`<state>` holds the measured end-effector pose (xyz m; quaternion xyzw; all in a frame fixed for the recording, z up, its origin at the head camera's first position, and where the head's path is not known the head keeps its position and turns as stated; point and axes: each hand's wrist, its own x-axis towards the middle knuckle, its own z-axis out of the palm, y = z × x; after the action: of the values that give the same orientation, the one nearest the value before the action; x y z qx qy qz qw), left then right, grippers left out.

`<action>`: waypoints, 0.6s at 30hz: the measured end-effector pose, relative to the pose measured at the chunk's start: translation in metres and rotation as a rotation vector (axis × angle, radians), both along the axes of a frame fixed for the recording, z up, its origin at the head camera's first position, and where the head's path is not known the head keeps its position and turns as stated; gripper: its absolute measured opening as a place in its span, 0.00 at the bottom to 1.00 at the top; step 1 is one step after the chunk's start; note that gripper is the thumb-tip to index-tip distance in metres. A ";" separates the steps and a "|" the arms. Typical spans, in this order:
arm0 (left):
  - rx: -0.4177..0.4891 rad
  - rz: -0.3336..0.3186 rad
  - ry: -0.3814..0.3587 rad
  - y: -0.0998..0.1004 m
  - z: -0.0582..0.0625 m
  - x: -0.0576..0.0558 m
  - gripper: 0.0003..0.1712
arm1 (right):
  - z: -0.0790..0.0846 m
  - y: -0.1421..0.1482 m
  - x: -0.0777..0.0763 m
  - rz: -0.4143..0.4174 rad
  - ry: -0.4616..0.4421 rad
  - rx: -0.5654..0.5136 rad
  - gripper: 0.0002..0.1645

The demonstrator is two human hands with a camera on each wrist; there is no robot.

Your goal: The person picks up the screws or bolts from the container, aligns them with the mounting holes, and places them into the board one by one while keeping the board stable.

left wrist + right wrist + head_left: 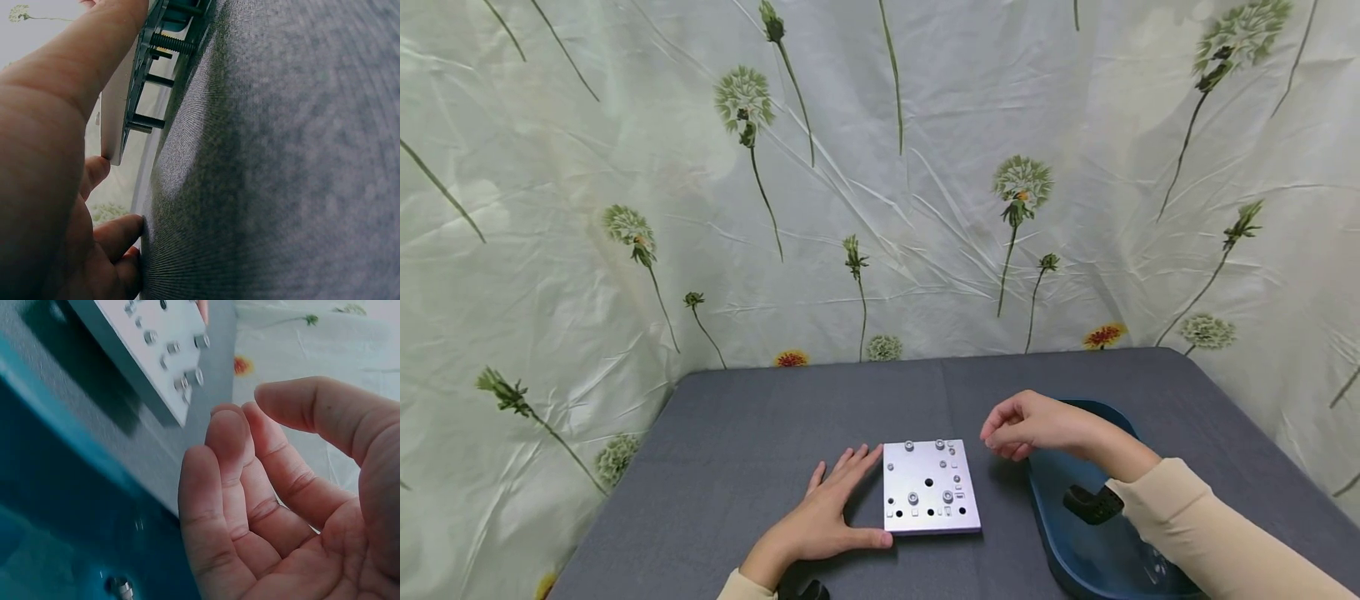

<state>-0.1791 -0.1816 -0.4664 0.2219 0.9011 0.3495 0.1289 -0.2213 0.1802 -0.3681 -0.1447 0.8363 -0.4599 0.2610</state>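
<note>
A square silvery metal plate [917, 468] with holes and several socket-head screws [913, 498] lies on the dark grey table. My left hand [829, 518] spans its left side, thumb at the near corner and index fingertip by the far one, fingers fairly straight. Threaded screw shanks [172, 42] and plain pins stick out of the plate's underside, in the left wrist view. To the right of the plate hovers my right hand [1037, 427], fingers loosely bent. The right wrist view shows nothing between its thumb and fingertips.
A blue tray [1039, 521] stands at the right, partly beneath my right forearm. Inside it lies a small metal screw [125, 587], along with small shiny items too faint to tell. Behind the table hangs a flower-printed curtain [925, 275].
</note>
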 end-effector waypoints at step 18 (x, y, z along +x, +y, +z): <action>0.000 0.000 0.008 -0.001 -0.003 -0.001 0.65 | -0.004 0.053 -0.008 -0.092 0.032 0.047 0.15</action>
<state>-0.1799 -0.1826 -0.4691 0.2233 0.9016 0.3485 0.1255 -0.2293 0.2332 -0.3718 -0.1072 0.8567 -0.4493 0.2297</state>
